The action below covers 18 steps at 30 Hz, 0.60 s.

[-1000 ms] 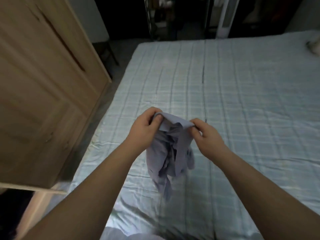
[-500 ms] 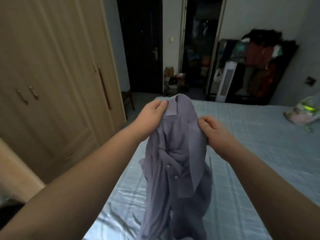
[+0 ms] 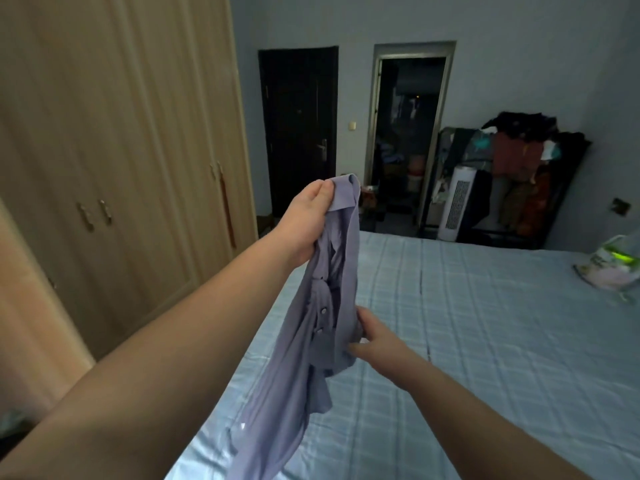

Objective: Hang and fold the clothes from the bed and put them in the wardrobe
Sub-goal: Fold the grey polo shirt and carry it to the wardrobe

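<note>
A lilac button-up shirt (image 3: 304,344) hangs bunched in the air above the left side of the bed (image 3: 485,341). My left hand (image 3: 306,223) is raised and pinches the shirt's collar at the top. My right hand (image 3: 377,341) is lower down and grips the shirt's middle from the right. The shirt's lower end trails toward the bottom of the view. The light wooden wardrobe (image 3: 114,161) stands to the left with its doors closed.
A light blue checked sheet covers the bed. A plastic bag (image 3: 613,268) lies at its far right edge. Beyond the bed are a dark closed door (image 3: 299,129), an open doorway (image 3: 408,133), a white tower fan (image 3: 455,206) and a rack piled with clothes (image 3: 519,168).
My head has tilted up from the bed to the room. My left hand has lifted the collar higher, and my right hand has slid from the collar down to the shirt's middle.
</note>
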Each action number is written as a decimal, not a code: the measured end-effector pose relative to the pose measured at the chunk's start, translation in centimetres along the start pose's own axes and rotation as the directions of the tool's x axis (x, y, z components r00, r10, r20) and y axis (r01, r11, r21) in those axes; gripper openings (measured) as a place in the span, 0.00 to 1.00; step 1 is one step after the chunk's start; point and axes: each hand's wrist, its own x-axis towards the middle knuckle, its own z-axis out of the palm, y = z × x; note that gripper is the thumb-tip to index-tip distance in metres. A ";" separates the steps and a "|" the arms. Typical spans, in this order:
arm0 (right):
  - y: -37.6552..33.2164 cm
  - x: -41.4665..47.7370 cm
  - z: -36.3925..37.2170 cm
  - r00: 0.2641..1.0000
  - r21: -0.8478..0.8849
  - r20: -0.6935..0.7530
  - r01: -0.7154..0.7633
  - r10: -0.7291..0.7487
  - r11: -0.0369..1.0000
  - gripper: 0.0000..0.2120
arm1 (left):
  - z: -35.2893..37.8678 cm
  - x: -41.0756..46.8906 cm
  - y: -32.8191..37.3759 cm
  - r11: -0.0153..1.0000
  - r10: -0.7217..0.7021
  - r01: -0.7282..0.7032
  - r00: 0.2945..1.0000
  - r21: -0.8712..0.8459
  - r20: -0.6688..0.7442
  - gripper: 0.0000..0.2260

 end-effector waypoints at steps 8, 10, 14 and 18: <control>-0.9 1.4 -4.3 0.902 -0.133 -0.432 -0.061 -0.002 0.989 0.09 | -3.4 -0.4 0.0 0.919 0.140 -0.091 0.985 0.383 -0.101 0.16; -1.9 1.4 -6.8 0.840 -0.065 -0.542 -0.046 0.003 0.997 0.11 | -4.3 -0.3 -0.4 0.879 0.131 -0.062 0.985 0.472 -0.115 0.14; -4.6 1.4 -11.5 0.727 -0.049 -0.686 -0.024 -0.017 0.999 0.13 | -5.2 -0.5 -0.7 0.765 0.021 0.024 0.998 0.643 -0.062 0.14; -7.1 -0.2 -15.1 0.703 -0.177 -0.702 -0.015 -0.115 0.984 0.13 | -5.7 -1.1 -0.4 0.647 -0.247 0.103 0.966 0.755 0.080 0.15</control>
